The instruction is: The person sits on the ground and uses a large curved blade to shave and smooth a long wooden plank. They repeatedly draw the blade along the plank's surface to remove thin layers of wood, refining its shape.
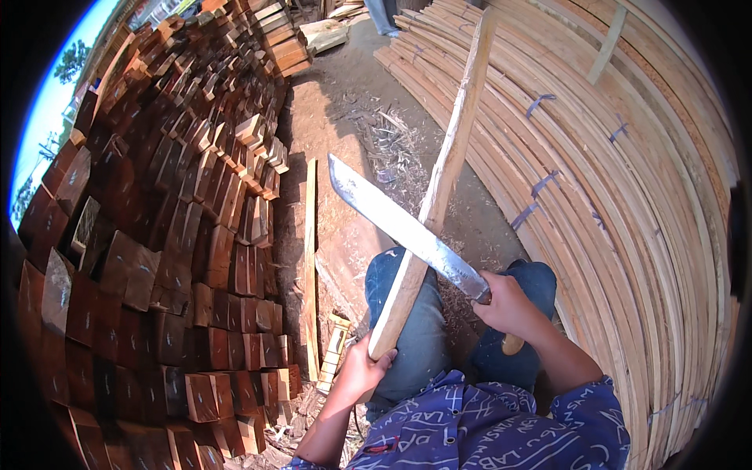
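My left hand point(365, 368) is closed round the near end of a long, pale wooden pole point(445, 168). The pole slants up and away to the right, passing over my left knee. In my right hand point(507, 304) is a machete point(403, 229), gripped by its handle. Its wide, bright blade points up and to the left and crosses over the pole. Whether the edge touches the wood I cannot tell. Part of the handle shows below my right hand.
Stacked dark reddish timber point(164, 266) rises along the left. Bundles of long pale strips point(580, 157), tied with bluish bands, curve along the right. Wood shavings point(392, 145) litter the ground ahead. A thin wooden strip point(311, 266) lies beside the left stack. A person's leg point(381, 16) shows at the far end.
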The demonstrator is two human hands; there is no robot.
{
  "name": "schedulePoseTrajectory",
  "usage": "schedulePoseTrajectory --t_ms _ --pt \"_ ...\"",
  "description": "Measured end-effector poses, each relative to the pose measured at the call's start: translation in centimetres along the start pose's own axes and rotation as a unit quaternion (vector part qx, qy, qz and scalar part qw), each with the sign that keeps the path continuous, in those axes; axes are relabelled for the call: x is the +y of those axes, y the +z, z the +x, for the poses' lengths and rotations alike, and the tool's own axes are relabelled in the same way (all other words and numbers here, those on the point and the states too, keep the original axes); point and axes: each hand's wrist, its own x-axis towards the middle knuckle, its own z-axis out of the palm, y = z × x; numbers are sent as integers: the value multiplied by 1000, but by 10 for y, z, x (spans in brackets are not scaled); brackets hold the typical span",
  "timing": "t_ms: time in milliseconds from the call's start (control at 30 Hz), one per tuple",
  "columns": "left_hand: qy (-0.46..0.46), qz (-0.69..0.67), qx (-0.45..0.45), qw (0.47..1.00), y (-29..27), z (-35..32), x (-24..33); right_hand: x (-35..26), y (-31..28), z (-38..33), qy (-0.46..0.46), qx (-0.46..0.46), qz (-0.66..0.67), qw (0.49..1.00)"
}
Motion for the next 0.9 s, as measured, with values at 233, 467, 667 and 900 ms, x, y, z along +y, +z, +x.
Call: schedulePoseTrajectory --t_ms 233,467,667,900 --pt "18 -52 -22 998 -8 -2 4 -22 0 -27 14 -63 -23 998" --pt "41 -139 -33 989 -68 20 34 -15 -19 -42 159 115 231 953" --pt "136 24 124 983 -140 115 19 22 -24 -74 232 242 253 907" --pt "80 289 219 929 -124 216 -96 40 -18 -104 312 242 236 888"
